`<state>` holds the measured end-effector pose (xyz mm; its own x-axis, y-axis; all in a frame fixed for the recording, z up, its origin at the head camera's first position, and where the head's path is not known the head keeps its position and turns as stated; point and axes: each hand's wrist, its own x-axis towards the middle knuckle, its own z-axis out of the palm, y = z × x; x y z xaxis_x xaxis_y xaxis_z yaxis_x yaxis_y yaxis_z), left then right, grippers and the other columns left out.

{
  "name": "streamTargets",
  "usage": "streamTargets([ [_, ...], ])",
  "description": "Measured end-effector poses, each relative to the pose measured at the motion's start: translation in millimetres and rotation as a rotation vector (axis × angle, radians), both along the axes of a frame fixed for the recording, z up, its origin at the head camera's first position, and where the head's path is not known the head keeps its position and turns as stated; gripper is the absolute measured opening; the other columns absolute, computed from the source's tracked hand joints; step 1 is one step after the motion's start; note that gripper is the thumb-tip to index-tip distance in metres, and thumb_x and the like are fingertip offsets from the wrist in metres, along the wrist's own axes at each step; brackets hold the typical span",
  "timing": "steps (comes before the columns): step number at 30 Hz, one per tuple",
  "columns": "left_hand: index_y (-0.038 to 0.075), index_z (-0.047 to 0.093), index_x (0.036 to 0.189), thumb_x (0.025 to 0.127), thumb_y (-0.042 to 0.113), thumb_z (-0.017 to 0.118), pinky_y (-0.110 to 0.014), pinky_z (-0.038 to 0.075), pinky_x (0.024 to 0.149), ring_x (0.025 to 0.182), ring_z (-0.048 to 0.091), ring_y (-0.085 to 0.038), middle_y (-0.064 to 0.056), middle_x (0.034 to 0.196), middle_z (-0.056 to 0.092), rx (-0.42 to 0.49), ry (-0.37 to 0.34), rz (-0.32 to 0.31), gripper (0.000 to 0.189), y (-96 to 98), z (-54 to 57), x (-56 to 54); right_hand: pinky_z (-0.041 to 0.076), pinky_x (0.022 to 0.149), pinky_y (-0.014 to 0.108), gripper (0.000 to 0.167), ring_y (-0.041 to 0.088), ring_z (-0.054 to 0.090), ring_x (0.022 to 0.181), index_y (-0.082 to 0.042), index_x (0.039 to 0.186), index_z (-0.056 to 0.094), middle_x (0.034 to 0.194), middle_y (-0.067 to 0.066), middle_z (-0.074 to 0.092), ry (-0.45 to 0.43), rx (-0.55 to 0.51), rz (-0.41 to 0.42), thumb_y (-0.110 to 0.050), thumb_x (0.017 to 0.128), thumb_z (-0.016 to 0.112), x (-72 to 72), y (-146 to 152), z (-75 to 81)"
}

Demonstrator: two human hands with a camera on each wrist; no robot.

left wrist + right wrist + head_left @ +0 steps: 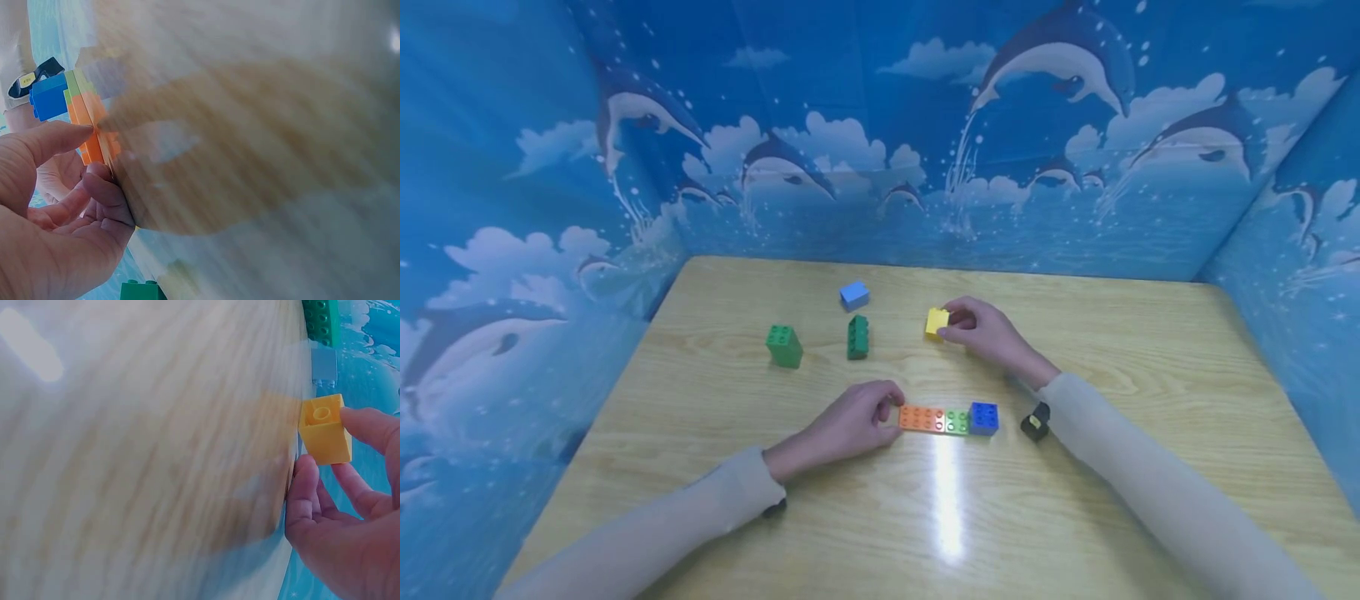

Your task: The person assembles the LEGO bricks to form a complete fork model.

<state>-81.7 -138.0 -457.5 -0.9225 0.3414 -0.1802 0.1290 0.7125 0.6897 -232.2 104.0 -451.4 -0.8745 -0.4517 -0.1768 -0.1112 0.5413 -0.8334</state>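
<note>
Right hand (983, 335) pinches yellow brick (936, 324) mid-frame, left hand (853, 422) grips orange brick (921, 418), both prob light, stiff plastic, so grab the sides.

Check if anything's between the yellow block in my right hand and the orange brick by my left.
Nothing visible: only bare tabletop separates the yellow block from the orange brick. Your left hand is at its left end.

The yellow brick (936, 323) looks smooth plastic, the table (1030, 517) glossy wood.
</note>
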Motion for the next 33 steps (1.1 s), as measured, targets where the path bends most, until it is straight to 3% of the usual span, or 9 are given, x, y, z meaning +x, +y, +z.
streamTargets([
  [8,0.009,0.070,0.127,0.091,0.010,0.087,-0.027,0.051,0.066,0.078,0.058,-0.012,0.004,0.089,0.062,0.014,-0.024,0.012,0.040,1.7,-1.6,2.2,0.054,0.105,0.051,0.042,0.034,0.063,0.123,-0.005,0.139,0.060,0.134,0.017,0.066,-0.012,-0.038,-0.020,-0.019,0.103,0.077,5.2,-1,-1.3],
  [14,0.007,0.070,0.127,0.091,0.009,0.087,-0.027,0.051,0.066,0.077,0.058,-0.012,0.004,0.089,0.061,0.027,-0.005,-0.001,0.040,0.7,-3.0,2.0,0.056,0.100,0.046,0.048,0.034,0.062,0.119,0.001,0.142,0.055,0.133,0.020,0.063,-0.056,-0.071,-0.008,-0.013,0.101,0.077,5.0,0,-1.6],
  [19,0.007,0.070,0.127,0.090,0.010,0.087,-0.027,0.051,0.066,0.077,0.057,-0.012,0.004,0.089,0.061,0.019,0.003,0.000,0.040,-0.3,-2.4,0.9,0.057,0.093,0.040,0.054,0.031,0.063,0.114,0.000,0.146,0.058,0.130,0.018,0.064,-0.086,-0.042,0.003,-0.017,0.100,0.080,8.1,1,1.0],
  [33,0.006,0.071,0.126,0.089,0.009,0.085,-0.026,0.051,0.066,0.078,0.057,-0.012,0.005,0.089,0.061,0.029,0.003,-0.011,0.039,-2.3,-3.0,-0.4,0.057,0.093,0.040,0.051,0.028,0.067,0.112,-0.002,0.140,0.065,0.125,0.014,0.070,-0.073,-0.052,0.028,-0.030,0.101,0.080,29.3,10,12.6],
])
